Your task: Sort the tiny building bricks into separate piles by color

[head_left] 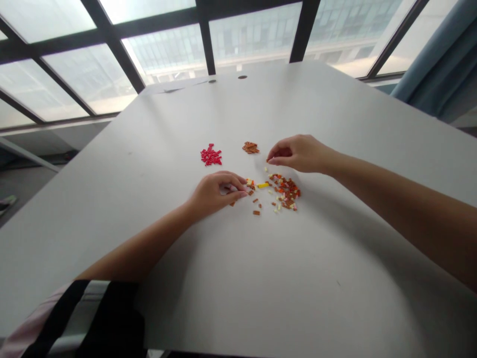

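Note:
My right hand is raised slightly over the table, thumb and forefinger pinched on a tiny orange-brown toy brick. Left of the mixed pile, my left hand rests on the table, its fingers curved and its thumb apart from them. Small bricks lie under and beside those fingers, partly hidden by them. A yellow brick piece sits between the hands. Below my right hand spreads a mixed pile of bricks in brown, orange, cream and pink. A few loose brown bricks lie near my left thumb.
Farther back on the white table are a heap of red bricks and a smaller heap of brown bricks. Windows with dark frames stand behind the table. A blue curtain hangs at the far right.

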